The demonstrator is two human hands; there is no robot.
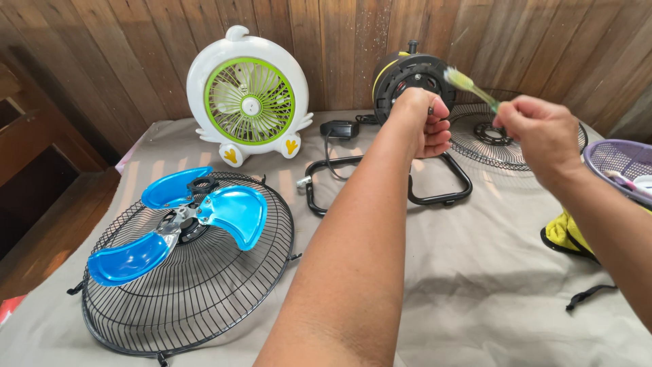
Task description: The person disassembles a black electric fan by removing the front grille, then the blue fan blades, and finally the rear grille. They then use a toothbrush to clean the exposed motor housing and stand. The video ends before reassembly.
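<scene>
1. We note the fan motor unit (407,81) standing on its black tube stand (435,197) at the far side of the desk (475,272), which is covered with a grey cloth. Its guards and blades are off, so we judge the stripping-down complete.

2. Our left hand (424,122) is closed in a fist against the front of the motor unit; the grip appears wrapped around the shaft or hub, though what exactly it encloses is hidden by the fingers.

3. Our right hand (536,132) holds a toothbrush (468,85) by the handle, grip tight, with the bristled head just beside the upper right edge of the motor housing. We judge brushing of the motor to be the step in hand.

4. The blue three-blade propeller (183,217) lies in a black wire guard (197,285) at the near left, well apart from the motor. The second guard (502,136) lies behind the right hand. Whether these are already cleaned, we cannot tell.

5. Reassembly is not yet done: blade and both guards remain off.

6. Also present: a small white and green fan (248,95) against the wooden wall, a lilac basket (611,160) at right, a yellow cloth (564,231) beneath it.
</scene>
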